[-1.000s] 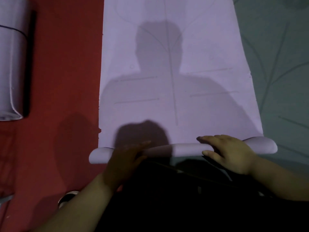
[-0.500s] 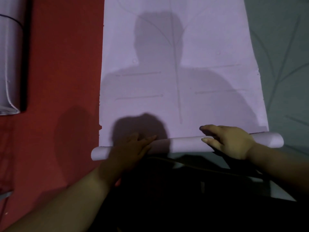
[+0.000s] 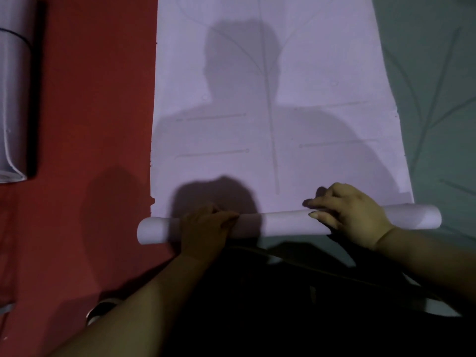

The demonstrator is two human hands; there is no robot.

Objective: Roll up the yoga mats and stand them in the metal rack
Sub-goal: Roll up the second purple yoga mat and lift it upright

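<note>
A lavender yoga mat (image 3: 270,112) lies flat on the floor and stretches away from me. Its near end is wound into a thin roll (image 3: 280,224) that lies crosswise in front of me. My left hand (image 3: 203,226) grips the roll near its left end, fingers curled over the top. My right hand (image 3: 351,215) grips it nearer the right end, with fingers over the far side and the thumb along the near side. The metal rack is not clearly in view.
A red mat or floor (image 3: 85,112) lies to the left, and a teal mat with leaf lines (image 3: 438,99) to the right. A second pale rolled mat (image 3: 11,99) lies at the far left. A small round rimmed object (image 3: 99,309) sits by my left forearm.
The roll has moved a little farther up the lavender mat. Both hands travelled forward with it, and their fingers curl more tightly over it.
</note>
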